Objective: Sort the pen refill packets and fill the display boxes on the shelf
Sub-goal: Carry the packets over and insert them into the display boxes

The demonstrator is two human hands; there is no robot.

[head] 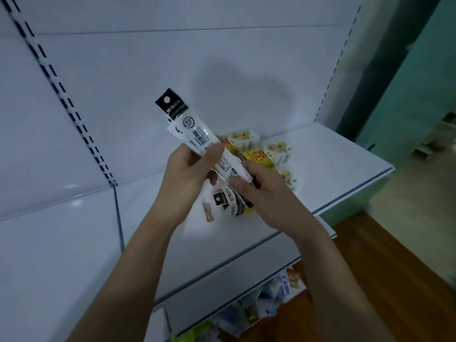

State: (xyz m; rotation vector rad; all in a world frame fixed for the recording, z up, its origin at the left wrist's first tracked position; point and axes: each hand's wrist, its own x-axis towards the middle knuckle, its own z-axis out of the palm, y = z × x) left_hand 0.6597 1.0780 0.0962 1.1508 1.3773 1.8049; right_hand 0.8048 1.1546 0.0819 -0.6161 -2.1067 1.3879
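- Head view: my left hand (188, 169) and right hand (254, 186) both pinch a bundle of pen refill packets (197, 139), tilted up over the shelf (333, 169), I'd say to square them.
- Yellow-and-white display boxes (256, 154) sit behind, near the back panel.
- More packets lie under my hands, partly hidden; print too blurred to read.

We face a white metal shelving unit (320, 169) with a plain white back panel (172, 58) and 2 slotted uprights (61, 95) running up its sides. To our right a teal wall (424, 82) meets a brown wooden floor (385, 267). The light is dim and bluish, with soft shadows on the panel.
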